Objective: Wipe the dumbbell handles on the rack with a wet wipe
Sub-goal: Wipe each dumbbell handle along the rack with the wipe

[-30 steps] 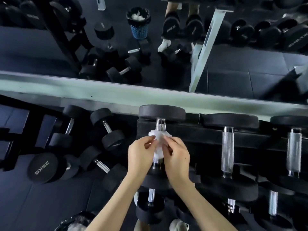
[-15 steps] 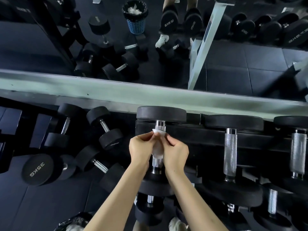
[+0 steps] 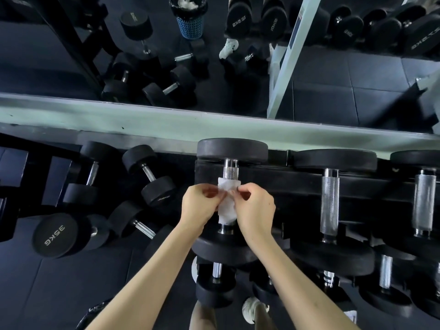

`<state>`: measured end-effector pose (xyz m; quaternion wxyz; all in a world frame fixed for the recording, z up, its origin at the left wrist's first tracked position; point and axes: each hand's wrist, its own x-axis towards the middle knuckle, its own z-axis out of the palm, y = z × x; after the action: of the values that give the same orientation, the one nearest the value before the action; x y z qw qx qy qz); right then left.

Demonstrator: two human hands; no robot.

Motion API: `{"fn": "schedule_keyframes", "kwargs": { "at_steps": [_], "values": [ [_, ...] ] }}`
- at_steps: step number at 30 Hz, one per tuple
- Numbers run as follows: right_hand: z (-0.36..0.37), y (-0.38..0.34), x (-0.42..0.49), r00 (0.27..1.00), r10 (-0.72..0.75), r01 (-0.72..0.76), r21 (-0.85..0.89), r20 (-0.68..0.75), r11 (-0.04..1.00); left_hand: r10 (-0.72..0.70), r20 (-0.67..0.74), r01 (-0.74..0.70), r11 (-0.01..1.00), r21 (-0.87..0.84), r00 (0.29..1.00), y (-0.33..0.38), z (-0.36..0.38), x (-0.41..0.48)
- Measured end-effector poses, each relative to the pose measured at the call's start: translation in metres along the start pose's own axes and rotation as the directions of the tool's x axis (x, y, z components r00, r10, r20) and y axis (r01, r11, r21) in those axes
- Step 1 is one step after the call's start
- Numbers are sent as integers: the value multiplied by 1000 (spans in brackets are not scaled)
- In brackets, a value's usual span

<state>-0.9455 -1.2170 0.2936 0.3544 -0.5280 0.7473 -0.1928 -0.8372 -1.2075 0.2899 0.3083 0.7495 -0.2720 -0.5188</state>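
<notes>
**Item:** white crumpled wet wipe [image 3: 226, 214]. It is wrapped round the knurled steel handle [image 3: 230, 172] of the leftmost black rubber-headed dumbbell [image 3: 232, 151] on the upper tier of the black steel rack [image 3: 273, 177], just at 6 o'clock of the frame's centre. The middle and near stretch of the handle is covered. A short bare knurled band is left showing at the 12 o'clock end.

**Left hand** [image 3: 198, 207]: brought in from 9 o'clock. The wipe's left edge is pinched between the thumb and the curled fingers [image 3: 206, 190].

**Right hand** [image 3: 253, 210]: brought in from 3 o'clock. The right edge is pinched likewise, and the two pinches nearly meet over the handle.

**Change noted:** half a second ago the wipe was held up near the far collar, with bare steel showing below the hands. It is now drawn toward 6 o'clock, down to the near collar. A lengthwise stroke is judged to be under way, and this handle is taken as nearly wiped.

**Outstanding:** two more knurled steel handles [image 3: 329, 203] [image 3: 425, 201] are racked at 3 o'clock, touched by neither hand. Lower-tier handles are partly seen at 6 o'clock. Most of the task is judged to remain.

**Also present:** loose black dumbbells on the dark floor at 9 o'clock, one marked 35KG [image 3: 56, 234].
</notes>
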Motion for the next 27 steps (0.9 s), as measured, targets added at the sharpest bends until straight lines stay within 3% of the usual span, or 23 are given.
{"fn": "schedule_keyframes", "kwargs": {
  "at_steps": [4, 6, 10, 12, 14, 17, 20, 22, 27],
  "values": [
    [-12, -3, -1, 1000, -23, 24, 123, -8, 992, 160, -122, -142, 980, 142, 980, 14, -1, -11],
    [-24, -7, -6, 997, -42, 25, 252, 60, 967, 179, -100, -172, 982, 79, 979, 25, -6, -20],
    [-43, -14, -19, 955, -57, -118, 552, 290, 826, -6, 243, 79, 954, -290, 970, 48, -17, -35],
    [-51, -16, -20, 939, -80, -142, 588, 335, 797, -45, 373, 176, 929, -324, 927, 56, -24, -38],
    [-57, -13, -19, 954, -29, -161, 590, 299, 791, -33, 398, 148, 954, -262, 917, 58, -30, -39],
    [-53, 2, -6, 997, 56, -75, 469, 55, 880, 8, 207, 9, 997, -79, 978, 48, -37, -34],
    [-34, 3, 9, 998, -45, 57, 300, -45, 952, 74, 38, -80, 977, 198, 997, 26, -33, -26],
    [-16, -5, 14, 990, -132, 141, 200, -58, 970, 90, 73, -110, 928, 355, 993, 11, -26, -27],
    [4, -5, 11, 976, -216, 217, 89, -25, 972, -1, 263, -99, 925, 366, 965, -5, -29, -37]
  ]
}}
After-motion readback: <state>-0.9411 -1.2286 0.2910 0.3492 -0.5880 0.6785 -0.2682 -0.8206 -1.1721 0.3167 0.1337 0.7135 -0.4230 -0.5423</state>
